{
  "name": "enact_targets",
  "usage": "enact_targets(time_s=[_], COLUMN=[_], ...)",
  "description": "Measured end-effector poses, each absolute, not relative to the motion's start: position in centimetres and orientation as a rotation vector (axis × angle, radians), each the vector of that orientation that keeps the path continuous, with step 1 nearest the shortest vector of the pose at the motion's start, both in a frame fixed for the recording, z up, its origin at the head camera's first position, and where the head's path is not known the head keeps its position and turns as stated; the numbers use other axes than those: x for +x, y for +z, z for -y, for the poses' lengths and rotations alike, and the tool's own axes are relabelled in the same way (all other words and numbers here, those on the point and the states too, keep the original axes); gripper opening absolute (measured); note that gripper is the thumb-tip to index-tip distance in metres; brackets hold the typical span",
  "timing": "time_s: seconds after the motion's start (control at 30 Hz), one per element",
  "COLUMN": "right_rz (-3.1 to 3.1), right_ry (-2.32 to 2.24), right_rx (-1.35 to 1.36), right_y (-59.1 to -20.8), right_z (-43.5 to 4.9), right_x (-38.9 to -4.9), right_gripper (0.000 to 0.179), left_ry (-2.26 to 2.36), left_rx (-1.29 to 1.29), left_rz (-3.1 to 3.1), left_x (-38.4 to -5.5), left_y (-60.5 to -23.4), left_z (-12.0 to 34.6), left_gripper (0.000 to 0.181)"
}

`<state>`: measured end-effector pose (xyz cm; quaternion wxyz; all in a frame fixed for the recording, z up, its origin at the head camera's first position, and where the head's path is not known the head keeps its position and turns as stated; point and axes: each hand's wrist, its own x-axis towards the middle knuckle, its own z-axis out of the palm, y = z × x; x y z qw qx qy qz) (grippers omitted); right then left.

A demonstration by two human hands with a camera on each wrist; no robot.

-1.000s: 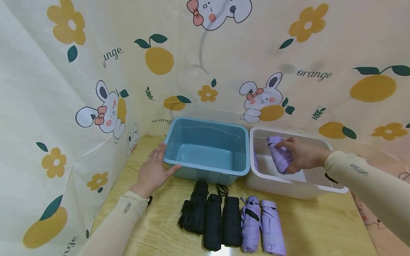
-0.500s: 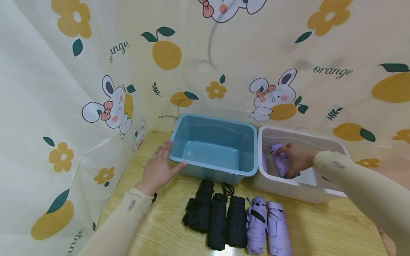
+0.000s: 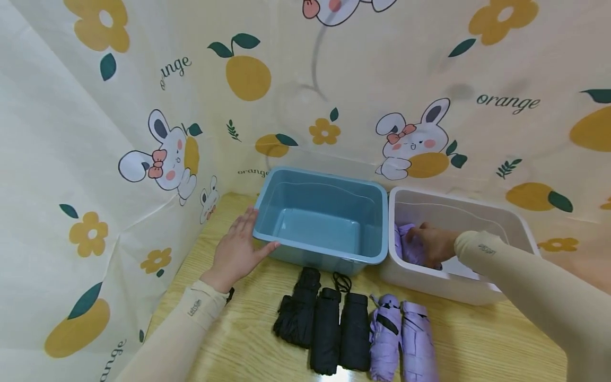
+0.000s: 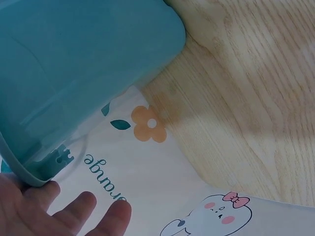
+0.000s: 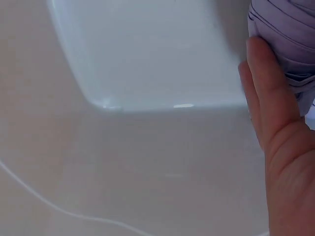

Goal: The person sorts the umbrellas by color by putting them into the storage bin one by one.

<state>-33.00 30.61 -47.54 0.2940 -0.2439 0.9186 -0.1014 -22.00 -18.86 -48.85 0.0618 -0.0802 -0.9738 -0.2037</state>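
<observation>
In the head view my right hand (image 3: 435,245) grips a folded purple umbrella (image 3: 411,249) inside the white bin (image 3: 444,289), low near its left end. Another purple umbrella (image 3: 398,243) lies along the bin's left wall, right beside the held one. In the right wrist view the fingers lie along the umbrella's pleated purple cloth (image 5: 285,34), over the white floor of the bin. My left hand (image 3: 234,255) rests with spread, nearly straight fingers at the left rim of the blue bin (image 3: 317,249). The left wrist view shows the fingertips (image 4: 47,189) at that rim.
In front of the bins lie three black folded umbrellas (image 3: 326,331) and two purple folded umbrellas (image 3: 419,342), side by side on the wooden table (image 3: 248,329). The two bins stand against each other. A printed cloth (image 3: 296,79) hangs behind and to the left.
My right hand has lowered the purple umbrella into the white bin and shifted it left, against the other one. The left hand stays at the blue bin's rim. The head view has shifted slightly.
</observation>
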Motion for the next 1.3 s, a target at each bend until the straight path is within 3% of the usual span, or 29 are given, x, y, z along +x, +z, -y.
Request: enact_targets(time_s=[0.43, 0.8, 1.3], right_rz=[-2.457, -2.387, -2.534], right_ry=[-0.319, -0.295, -0.358], right_rx=[-0.619, -0.565, -0.53], right_y=[-48.1, -46.9, -39.1], right_z=[-32.4, -33.4, -32.0], right_x=[-30.3, -29.4, -28.4], right_gripper=[0.073, 0.088, 0.076], left_ry=[-0.621, -0.619, -0.635], left_rx=[-0.307, -0.324, -0.233], left_rz=[2.907, 2.919, 2.939], left_x=[-21.0, -20.8, -21.7], left_y=[-47.9, -47.3, -48.3], left_z=[17.3, 16.5, 18.2], left_gripper=[0.102, 0.102, 0.1])
